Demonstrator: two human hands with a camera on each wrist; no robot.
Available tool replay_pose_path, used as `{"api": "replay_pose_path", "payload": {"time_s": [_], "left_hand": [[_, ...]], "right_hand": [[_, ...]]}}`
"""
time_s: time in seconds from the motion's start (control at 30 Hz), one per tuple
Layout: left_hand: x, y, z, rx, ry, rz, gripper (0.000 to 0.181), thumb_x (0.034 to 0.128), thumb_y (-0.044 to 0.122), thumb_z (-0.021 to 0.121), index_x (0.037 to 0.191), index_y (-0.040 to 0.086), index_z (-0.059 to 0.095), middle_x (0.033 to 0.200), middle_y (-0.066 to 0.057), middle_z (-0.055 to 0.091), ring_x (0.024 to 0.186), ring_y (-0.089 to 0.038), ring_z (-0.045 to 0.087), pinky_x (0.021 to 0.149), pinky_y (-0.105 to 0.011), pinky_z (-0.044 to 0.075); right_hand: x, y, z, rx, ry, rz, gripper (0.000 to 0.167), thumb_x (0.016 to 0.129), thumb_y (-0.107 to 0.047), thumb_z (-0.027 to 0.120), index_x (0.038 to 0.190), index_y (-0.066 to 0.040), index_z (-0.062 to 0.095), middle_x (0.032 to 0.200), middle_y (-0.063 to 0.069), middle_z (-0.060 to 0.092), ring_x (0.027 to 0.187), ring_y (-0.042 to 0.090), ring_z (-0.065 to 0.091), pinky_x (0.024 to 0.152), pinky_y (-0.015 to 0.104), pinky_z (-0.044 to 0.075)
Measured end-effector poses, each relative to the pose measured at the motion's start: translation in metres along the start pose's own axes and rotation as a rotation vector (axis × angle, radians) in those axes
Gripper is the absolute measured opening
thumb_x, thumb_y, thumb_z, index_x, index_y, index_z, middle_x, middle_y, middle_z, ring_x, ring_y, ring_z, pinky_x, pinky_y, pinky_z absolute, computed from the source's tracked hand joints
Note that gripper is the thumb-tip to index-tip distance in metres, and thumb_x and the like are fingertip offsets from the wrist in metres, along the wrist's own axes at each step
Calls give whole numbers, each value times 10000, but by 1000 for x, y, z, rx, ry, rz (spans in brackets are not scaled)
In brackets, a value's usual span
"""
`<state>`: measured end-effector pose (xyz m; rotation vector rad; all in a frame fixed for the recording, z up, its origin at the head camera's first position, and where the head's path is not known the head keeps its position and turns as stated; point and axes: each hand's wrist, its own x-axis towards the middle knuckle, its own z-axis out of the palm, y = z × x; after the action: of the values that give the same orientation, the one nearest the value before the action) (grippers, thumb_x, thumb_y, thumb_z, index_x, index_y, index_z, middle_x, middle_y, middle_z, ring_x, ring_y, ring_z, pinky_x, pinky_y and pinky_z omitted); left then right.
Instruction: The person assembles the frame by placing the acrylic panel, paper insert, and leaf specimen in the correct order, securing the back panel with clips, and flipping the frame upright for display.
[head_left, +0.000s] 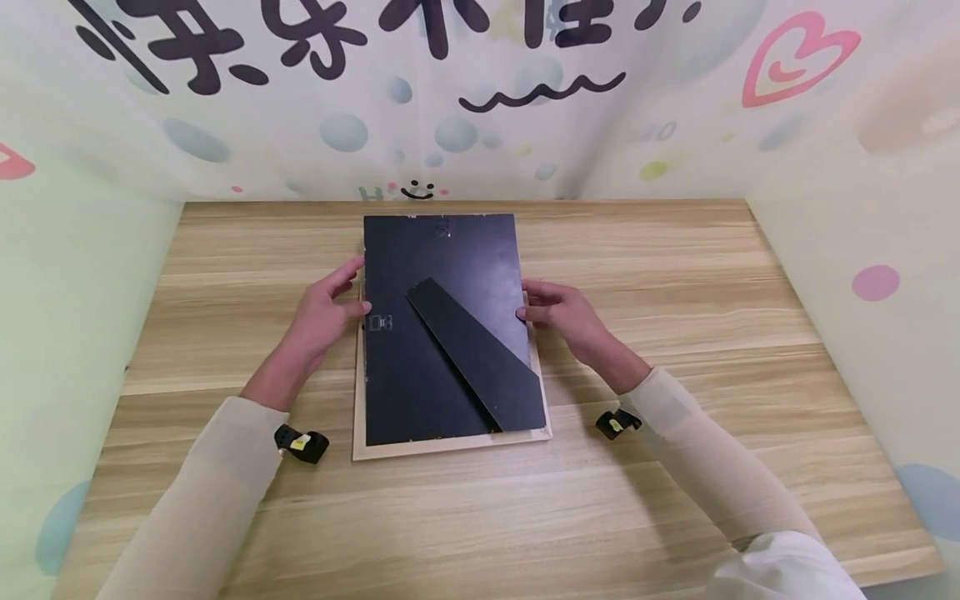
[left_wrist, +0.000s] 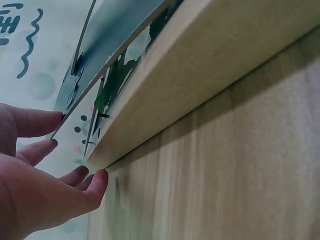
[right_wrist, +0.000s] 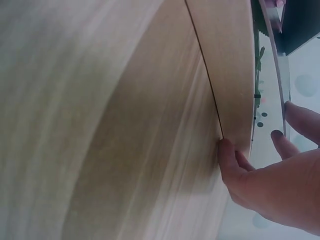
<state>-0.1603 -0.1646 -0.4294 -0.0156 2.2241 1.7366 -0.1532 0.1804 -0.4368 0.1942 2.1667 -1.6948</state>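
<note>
A black backing board (head_left: 397, 375) with a slanted stand leg (head_left: 480, 358) lies over a light wooden picture frame (head_left: 450, 451). In both wrist views a gap shows between the board and the frame, whose side rests on the table. My left hand (head_left: 318, 317) pinches the board's left edge, thumb on top and a fingertip beneath. At the right edge, my right hand (head_left: 573, 323) pinches the board between thumb and finger, while other fingertips touch the frame's wooden side (right_wrist: 225, 55). Dark green shapes (left_wrist: 117, 82) show inside the gap.
The wood-grain table (head_left: 712, 333) runs back to a printed curtain (head_left: 525, 125) with writing and bubbles. White panels (head_left: 862, 208) with coloured dots stand along both sides. A small black device (head_left: 303, 444) is strapped at each wrist.
</note>
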Motion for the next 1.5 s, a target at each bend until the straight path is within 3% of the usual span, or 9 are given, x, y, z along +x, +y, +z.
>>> {"api": "replay_pose_path", "payload": {"time_s": [0.2, 0.33, 0.57, 0.8, 1.03, 1.23, 1.5], "left_hand": [[0, -2, 1, -9, -25, -9, 732, 923, -55, 532, 1552, 196, 255, 1612, -62, 225, 1452, -302, 245, 1171, -456, 237], [0, -4, 2, -24, -37, -15, 730, 928, -59, 522, 1554, 198, 246, 1612, -64, 221, 1454, -298, 254, 1172, -443, 248], [1, -6, 3, -43, -49, -13, 732, 923, -69, 512, 1557, 166, 233, 1616, -63, 209, 1461, -282, 243, 1168, -437, 259], [1, -7, 4, -11, -52, 4, 738, 918, -62, 512, 1557, 169, 225, 1603, -108, 233, 1456, -293, 245, 1163, -437, 263], [1, -10, 6, 21, -55, -3, 723, 933, -60, 501, 1559, 159, 212, 1607, -122, 216, 1463, -297, 232, 1162, -420, 272], [1, -11, 5, 25, -75, -3, 704, 956, -55, 487, 1561, 150, 193, 1616, -95, 173, 1479, -275, 184, 1173, -441, 237], [-1, -11, 8, 26, -101, 7, 690, 966, -67, 456, 1563, 101, 151, 1622, -114, 134, 1473, -275, 195, 1155, -439, 275]], "right_hand": [[-3, 0, 1, -10, 4, 5, 554, 871, -48, 686, 1402, -71, 529, 1358, 135, 566, 1153, 207, 547, 951, 374, 491], [-4, 1, 1, -38, 5, 4, 553, 868, -63, 699, 1396, -82, 538, 1329, 138, 580, 1105, 202, 548, 909, 340, 505], [-5, 2, 0, -81, -4, -4, 544, 876, -86, 705, 1395, -83, 540, 1389, 102, 557, 1109, 210, 573, 947, 380, 500], [-3, 3, 0, -141, 13, -3, 533, 874, -97, 717, 1382, -89, 557, 1419, 86, 537, 1226, 209, 519, 967, 364, 480], [-2, 5, 2, -156, 25, -10, 518, 879, -80, 706, 1376, -81, 562, 1397, 114, 551, 1177, 209, 556, 932, 341, 507], [-2, 5, 2, -200, 35, -29, 509, 880, -107, 713, 1368, -85, 571, 1432, 78, 526, 1245, 214, 539, 989, 374, 477], [-4, 5, 3, -244, 36, -29, 519, 887, -122, 712, 1381, -85, 557, 1491, 57, 458, 1335, 215, 473, 1053, 387, 434]]}}
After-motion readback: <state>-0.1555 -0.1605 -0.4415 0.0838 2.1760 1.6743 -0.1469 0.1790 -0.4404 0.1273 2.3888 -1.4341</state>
